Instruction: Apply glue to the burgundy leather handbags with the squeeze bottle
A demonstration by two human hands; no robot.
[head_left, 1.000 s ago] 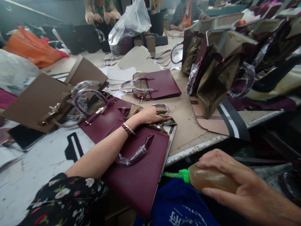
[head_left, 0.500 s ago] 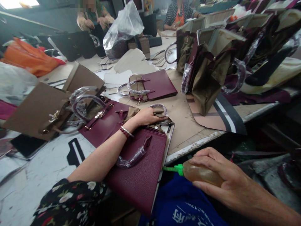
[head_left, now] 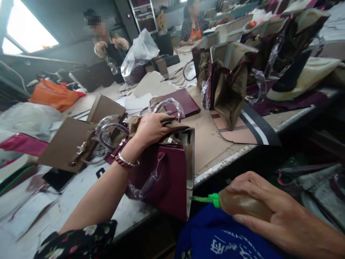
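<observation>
A burgundy handbag (head_left: 172, 172) stands tilted at the table's front edge, its side open toward the right and its light inner panel showing. Plastic wrap covers its handle (head_left: 147, 183). My left hand (head_left: 152, 129) is closed over the bag's top, gripping the brown lining; the fingertips are partly hidden. In my right hand (head_left: 258, 201) is a squeeze bottle (head_left: 242, 205) of amber liquid, probably glue, with fingers and thumb wrapped round it. Its green nozzle (head_left: 212, 199) points left, close to the bag's lower side edge. I cannot tell if the tip touches.
Behind the bag lies another burgundy handbag (head_left: 185, 100). Taupe bags (head_left: 64, 140) lie at left near a dark phone-like slab (head_left: 58, 178). Several unfinished bags (head_left: 226, 86) stand at right on the table (head_left: 212, 151). Two people are at the far side. Blue cloth (head_left: 212, 226) covers my lap.
My left hand has pulled the bag's top leftward, and its side opening now shows wider. The bottle stays near the side edge in my right hand. The camera view has tilted up.
</observation>
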